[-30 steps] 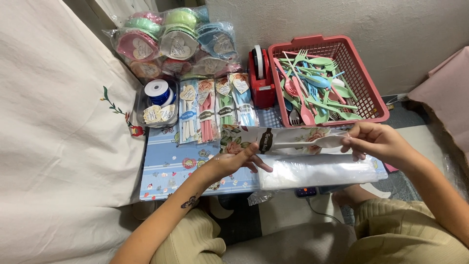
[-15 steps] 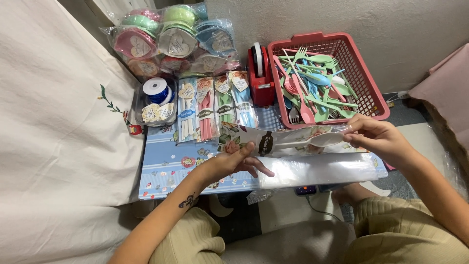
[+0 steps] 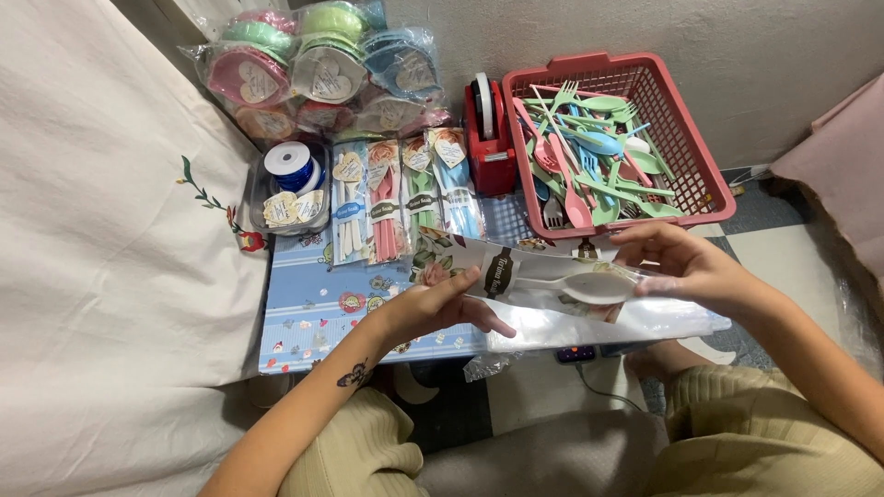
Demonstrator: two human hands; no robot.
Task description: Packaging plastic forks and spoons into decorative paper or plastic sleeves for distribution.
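since the earlier frame both hands are sitting almost where they were, with the left fingers now curling a little closer around the left end of the packet and the spoon inside showing more plainly.

largest first: white embroidered cloth (image 3: 101, 230) is filling the left of the frame, and the blue patterned worktop (image 3: 313, 313) is running across the middle. at upper right the red basket (image 3: 686, 147) is holding loose pastel forks and spoons. at upper centre-left a heap of wrapped bowl sets (image 3: 322, 69) is leaning against the wall. below it a row of finished cutlery packets (image 3: 405, 198) is lying side by side, with a red tape dispenser (image 3: 488, 138) just beside the basket and a small tray with a blue ribbon spool (image 3: 293, 166) to the left.

the clear packet (image 3: 552, 281) with its white spoon (image 3: 594, 287) is being held flat across the middle of the frame, just above the worktop's near edge. the left hand (image 3: 433, 308) is pinching its left end, thumb under and fingers over; the right hand (image 3: 691, 267) is pinching its right end, fingertips pressed together on the film.

by my judgement the step in hand is dressing or closing this one packet, with its label band already around it. the next move would seem to call for keeping the film taut while the open end is folded or sealed, the tape dispenser being within reach.
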